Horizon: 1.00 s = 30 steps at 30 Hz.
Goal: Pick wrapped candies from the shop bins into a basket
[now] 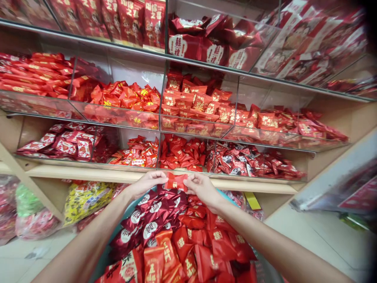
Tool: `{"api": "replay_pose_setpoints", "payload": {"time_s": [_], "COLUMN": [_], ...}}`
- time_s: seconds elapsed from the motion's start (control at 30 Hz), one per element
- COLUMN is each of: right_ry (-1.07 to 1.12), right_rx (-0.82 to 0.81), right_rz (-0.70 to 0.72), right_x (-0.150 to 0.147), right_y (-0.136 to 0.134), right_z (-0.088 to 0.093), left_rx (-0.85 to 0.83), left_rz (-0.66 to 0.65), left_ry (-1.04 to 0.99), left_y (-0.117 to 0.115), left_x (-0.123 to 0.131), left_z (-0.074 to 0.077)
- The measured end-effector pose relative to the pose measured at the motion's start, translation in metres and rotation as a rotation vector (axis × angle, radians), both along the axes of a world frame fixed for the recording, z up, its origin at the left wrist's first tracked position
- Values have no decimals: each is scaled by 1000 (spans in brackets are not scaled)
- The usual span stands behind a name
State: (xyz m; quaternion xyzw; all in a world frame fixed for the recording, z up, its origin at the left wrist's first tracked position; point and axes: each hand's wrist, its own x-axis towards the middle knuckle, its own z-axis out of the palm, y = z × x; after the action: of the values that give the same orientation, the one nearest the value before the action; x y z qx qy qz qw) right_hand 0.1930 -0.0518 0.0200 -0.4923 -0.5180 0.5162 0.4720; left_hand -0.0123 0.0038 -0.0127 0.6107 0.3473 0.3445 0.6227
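Both my hands hold one small red candy packet [176, 181] by its ends. My left hand [147, 182] pinches its left end and my right hand [202, 188] pinches its right end. The packet hangs just in front of the lowest clear bin [182, 151] of red wrapped sweets. Below my forearms a container [263, 271] is heaped with red and dark red packets [176, 232] carrying white and gold characters.
Tiered clear acrylic bins [200, 102] full of red sweets line a wooden shelf [88, 173]. Under the shelf at left lie bags of yellow [85, 198], green [26, 200] and pink sweets. Light tiled floor [324, 239] shows at right.
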Motion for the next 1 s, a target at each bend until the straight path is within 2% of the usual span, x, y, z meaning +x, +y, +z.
{"api": "replay_pose_setpoints", "payload": {"time_s": [0.07,0.17,0.27,0.33,0.43,0.57,0.67,0.8,1.0], "right_ry": [-53,-144,-250,-306,-350,-374,-393,-425,-477], "right_rx": [91,169,172,107,-26,-63,-57,-25,-58], "right_rz": [-1,18,5,60,146,199,215,216,271], "right_x": [3,18,44,65,95,119,122,120,114], "right_y": [-4,-26,-64,-92,-127,-149,-154,-151,-144], "right_z": [7,31,56,63,55,31,24,26,17], "left_rx": [-54,-110,-16,51,87,56,71,96,28], "left_rz": [-3,-5,17,9,-9,2,15,19,25], "left_ry": [-27,-40,30,60,73,85,93,90,49], "left_y": [-2,-3,0,2,4,3,2,1,0], "left_x": [1,1,0,-1,-1,0,1,2,2], "left_z": [2,3,0,-2,-4,-4,-2,1,2]}}
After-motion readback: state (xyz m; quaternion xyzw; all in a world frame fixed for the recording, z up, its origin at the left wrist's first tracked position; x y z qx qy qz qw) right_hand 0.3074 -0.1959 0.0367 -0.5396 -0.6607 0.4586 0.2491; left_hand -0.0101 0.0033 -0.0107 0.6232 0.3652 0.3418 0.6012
